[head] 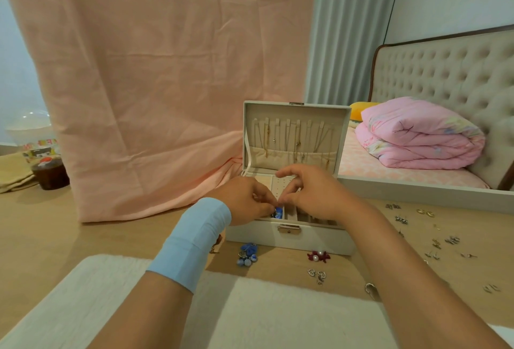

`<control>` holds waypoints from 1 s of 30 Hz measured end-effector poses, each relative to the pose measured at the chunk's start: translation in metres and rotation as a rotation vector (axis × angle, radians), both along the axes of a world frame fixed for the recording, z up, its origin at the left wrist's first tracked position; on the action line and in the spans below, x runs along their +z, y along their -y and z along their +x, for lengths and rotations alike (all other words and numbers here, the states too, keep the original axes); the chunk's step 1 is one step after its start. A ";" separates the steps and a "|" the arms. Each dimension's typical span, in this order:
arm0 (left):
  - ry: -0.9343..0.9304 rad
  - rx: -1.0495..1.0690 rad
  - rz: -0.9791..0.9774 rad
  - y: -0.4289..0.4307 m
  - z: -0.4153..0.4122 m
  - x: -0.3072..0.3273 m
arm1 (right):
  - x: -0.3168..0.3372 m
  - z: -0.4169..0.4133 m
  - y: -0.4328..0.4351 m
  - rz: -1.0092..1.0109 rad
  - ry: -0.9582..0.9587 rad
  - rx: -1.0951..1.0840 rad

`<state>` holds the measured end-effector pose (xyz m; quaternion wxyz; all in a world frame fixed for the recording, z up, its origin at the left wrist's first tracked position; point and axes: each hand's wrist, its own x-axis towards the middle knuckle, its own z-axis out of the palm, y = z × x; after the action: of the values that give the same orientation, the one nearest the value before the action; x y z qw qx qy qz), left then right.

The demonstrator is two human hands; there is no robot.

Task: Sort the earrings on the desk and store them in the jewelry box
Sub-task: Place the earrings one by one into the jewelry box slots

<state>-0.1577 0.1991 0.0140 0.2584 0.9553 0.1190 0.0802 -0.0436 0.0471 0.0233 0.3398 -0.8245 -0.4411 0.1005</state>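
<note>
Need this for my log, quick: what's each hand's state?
Left hand: pinches a small blue flower-shaped earring.
Right hand: fingers curled beside it; hold cannot be told.

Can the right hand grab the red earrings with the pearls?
Probably yes. The red pearl earrings lie uncovered on the desk just in front of the jewelry box, near the right hand, which is busy pinching a blue earring.

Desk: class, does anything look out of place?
Yes. Silver earrings lie scattered loose on the desk right of the open jewelry box; blue earrings and red pearl earrings lie before it.
</note>
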 end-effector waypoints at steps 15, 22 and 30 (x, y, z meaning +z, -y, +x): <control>0.105 0.164 0.100 0.002 -0.061 0.000 | 0.026 -0.052 0.001 -0.119 0.212 0.218; -0.035 0.142 0.086 0.011 -0.086 -0.035 | 0.002 -0.099 -0.013 -0.482 0.660 0.280; -0.010 0.070 0.136 0.003 -0.087 -0.052 | -0.020 -0.102 -0.019 -0.549 0.718 0.208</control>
<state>-0.2444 0.1958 -0.0378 0.1894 0.9663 0.1481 0.0922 -0.1456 0.0660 0.0038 -0.0772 -0.8181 -0.5682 -0.0449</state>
